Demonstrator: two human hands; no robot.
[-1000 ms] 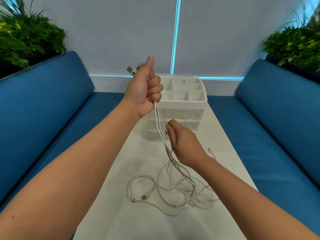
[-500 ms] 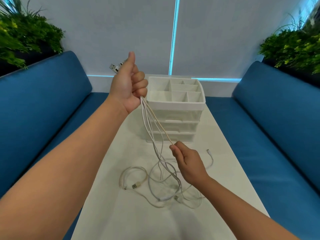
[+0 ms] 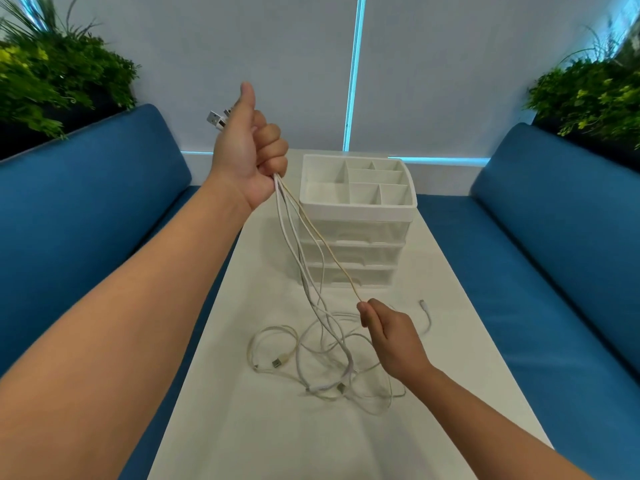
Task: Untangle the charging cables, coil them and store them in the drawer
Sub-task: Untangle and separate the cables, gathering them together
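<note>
My left hand point(image 3: 250, 151) is raised above the table, its fingers curled round a bundle of white charging cables point(image 3: 300, 258); USB plugs point(image 3: 216, 120) stick out behind the thumb. The cables hang down into a tangled heap point(image 3: 332, 362) on the white table point(image 3: 460, 348). Lower and to the right, my right hand point(image 3: 391, 336) pinches one yellowish cable point(image 3: 325, 242) and holds it taut away from the rest. Behind stands a white drawer unit point(image 3: 349, 252) with three shut drawers and a divided top tray.
Blue sofa cushions point(image 3: 86, 209) run along both sides of the narrow table. Green plants point(image 3: 59, 74) stand behind each sofa back. A loose cable end point(image 3: 424, 304) lies right of the heap.
My right hand has slid down the yellowish cable towards the table, drawing it apart from the bundle. My left hand has shifted left and a little higher with the plugs.
</note>
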